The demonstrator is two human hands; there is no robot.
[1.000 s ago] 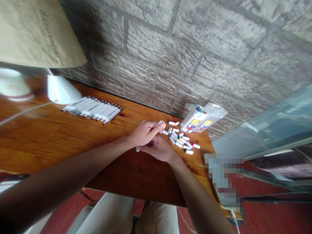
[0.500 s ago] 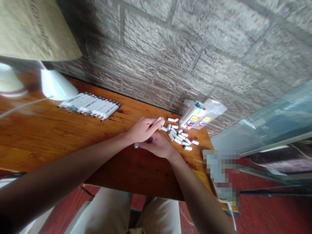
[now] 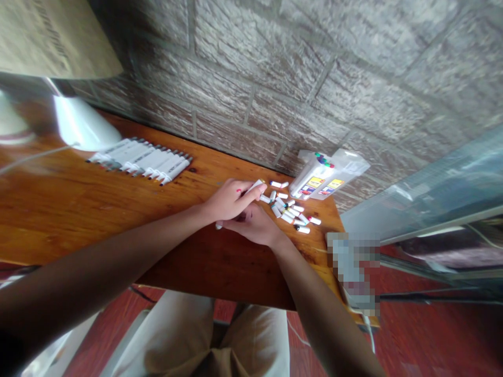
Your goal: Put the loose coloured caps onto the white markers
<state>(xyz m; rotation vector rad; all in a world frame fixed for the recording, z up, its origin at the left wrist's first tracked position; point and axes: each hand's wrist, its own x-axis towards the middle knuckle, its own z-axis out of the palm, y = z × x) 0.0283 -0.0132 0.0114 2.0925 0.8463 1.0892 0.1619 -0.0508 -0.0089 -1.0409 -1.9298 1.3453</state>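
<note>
My left hand (image 3: 230, 200) is closed around a white marker (image 3: 257, 185) whose yellowish end sticks out past the thumb. Just below it and touching it, my right hand (image 3: 253, 226) is also closed. A white rounded end (image 3: 219, 225) of a marker pokes out at the left of the right hand; the rest is hidden by the fingers. To the right of both hands lie several loose white marker caps (image 3: 288, 214) with coloured ends. At the left, a row of white markers (image 3: 139, 159) lies side by side on the wooden table (image 3: 78, 209).
Behind the caps stands a clear plastic marker case (image 3: 314, 180) with a few coloured ends showing. A lamp (image 3: 84, 123) with a large shade stands at the back left, its cord crossing the tabletop. A brick-patterned wall (image 3: 251, 78) rises along the back edge.
The camera view has shifted slightly. Both hands keep their hold and stay together, with hardly any visible movement; the caps and the marker row lie as before.
</note>
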